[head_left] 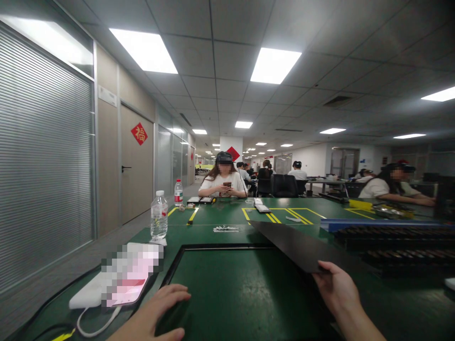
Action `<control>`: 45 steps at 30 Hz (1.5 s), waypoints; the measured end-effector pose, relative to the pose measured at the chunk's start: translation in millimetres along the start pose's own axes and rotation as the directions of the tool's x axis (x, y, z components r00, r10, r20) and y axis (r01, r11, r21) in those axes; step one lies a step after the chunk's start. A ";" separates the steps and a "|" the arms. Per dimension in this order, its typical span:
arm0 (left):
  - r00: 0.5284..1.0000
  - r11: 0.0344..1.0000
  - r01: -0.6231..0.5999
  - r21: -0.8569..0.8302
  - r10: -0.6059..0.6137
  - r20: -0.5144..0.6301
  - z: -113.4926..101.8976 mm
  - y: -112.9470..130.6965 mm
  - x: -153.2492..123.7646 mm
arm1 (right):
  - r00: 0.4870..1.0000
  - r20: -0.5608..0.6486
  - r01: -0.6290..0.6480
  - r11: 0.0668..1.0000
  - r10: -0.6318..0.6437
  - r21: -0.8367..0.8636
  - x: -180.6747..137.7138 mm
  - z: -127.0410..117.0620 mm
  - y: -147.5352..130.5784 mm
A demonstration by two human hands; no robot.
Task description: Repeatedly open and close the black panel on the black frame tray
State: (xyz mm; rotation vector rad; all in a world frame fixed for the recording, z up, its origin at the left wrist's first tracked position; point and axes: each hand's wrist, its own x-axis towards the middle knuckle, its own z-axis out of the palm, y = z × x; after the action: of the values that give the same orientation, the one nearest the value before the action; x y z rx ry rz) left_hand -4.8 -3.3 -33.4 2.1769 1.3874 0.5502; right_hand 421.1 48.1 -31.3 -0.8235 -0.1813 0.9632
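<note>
A thin dark flat sheet (pixel 302 246) is tilted up over the right side of a black rectangular frame (pixel 227 246). My right hand (pixel 337 291) grips the sheet's near edge, thumb on top. The frame lies flat, and the green table top shows through its middle. Near its left side is my left hand (pixel 161 310), fingers apart and holding nothing. I cannot tell whether that hand touches the frame. The frame's near side is out of view, and part of its right side is hidden by the sheet.
Left of the frame lie a pink-screened phone (pixel 133 284) with a white cable and a water bottle (pixel 159 215). Dark racks (pixel 394 234) of small parts stand at the right. Across the green table (pixel 209 215) sits a person (pixel 223 180) holding a phone.
</note>
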 end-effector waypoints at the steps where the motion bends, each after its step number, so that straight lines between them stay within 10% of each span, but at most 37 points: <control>1: 1.000 1.000 0.006 0.002 -0.006 0.001 0.2 -0.2 0.0 | 1.000 -0.003 -0.001 1.000 0.001 0.006 1.0 -0.6 0.1; 45: 1.000 0.999 0.018 -0.044 -0.018 -0.004 0.4 -3.9 -3.5 | 0.968 -0.215 -0.137 0.990 0.130 -0.018 17.0 -16.2 5.7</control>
State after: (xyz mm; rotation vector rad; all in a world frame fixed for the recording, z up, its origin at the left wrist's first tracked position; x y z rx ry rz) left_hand -8.7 -5.1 -36.4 2.1275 1.3826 0.5738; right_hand 435.0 54.4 -50.0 -0.9725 0.0442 0.9921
